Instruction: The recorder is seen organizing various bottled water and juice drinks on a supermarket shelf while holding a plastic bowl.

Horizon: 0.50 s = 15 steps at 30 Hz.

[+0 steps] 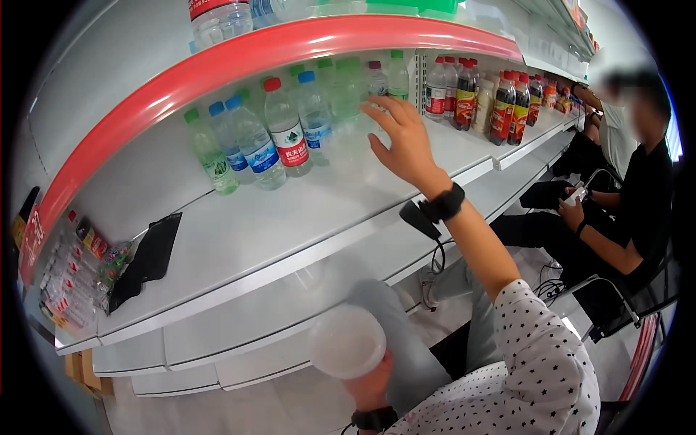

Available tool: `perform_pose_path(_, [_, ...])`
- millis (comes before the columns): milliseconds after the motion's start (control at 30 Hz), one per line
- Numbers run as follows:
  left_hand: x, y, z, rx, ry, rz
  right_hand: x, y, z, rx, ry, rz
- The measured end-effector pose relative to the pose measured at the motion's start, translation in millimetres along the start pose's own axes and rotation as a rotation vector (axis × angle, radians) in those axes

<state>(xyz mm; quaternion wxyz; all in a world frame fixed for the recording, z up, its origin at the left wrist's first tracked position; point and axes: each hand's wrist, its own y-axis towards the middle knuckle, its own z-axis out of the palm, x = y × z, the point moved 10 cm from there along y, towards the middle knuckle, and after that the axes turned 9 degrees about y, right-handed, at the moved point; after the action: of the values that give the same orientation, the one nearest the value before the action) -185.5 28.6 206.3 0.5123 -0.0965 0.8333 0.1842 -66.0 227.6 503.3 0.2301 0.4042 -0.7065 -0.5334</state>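
My left hand [372,380] is low in front of me, its fingers around the edge of a round, whitish translucent container [348,341], blurred so that its exact kind is unclear. Up at the shelf, my right hand [401,138] is spread with its fingers apart and nothing in them. Just beyond its fingertips is a blurred green-capped bottle [347,89]. To its left stand a blue-capped water bottle [315,117], a red-capped water bottle [288,133], another blue-capped bottle [261,149] and a green-capped bottle [213,157]. All are upright on the white shelf [261,234].
Cola bottles [503,111] stand farther right along the shelving. At the left end lie wrapped bottles [76,277] and a black plastic sheet [149,255]. A red shelf edge [304,35] curves overhead. Seated at right, a person [625,217] holds a small white object. Cables [549,293] lie nearby.
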Motion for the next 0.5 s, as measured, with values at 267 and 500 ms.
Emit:
perform_pose_path(267, [-23.4,2.6,-9.4,0.020,-0.012,0.034,125.6,-106.7,-11.7,0.473,0.883,0.239])
perform_pose_path(500, [-8.9,1.8,-7.3,-0.018,-0.159,0.092,155.8,-169.9,-10.8,0.952,1.019,0.324])
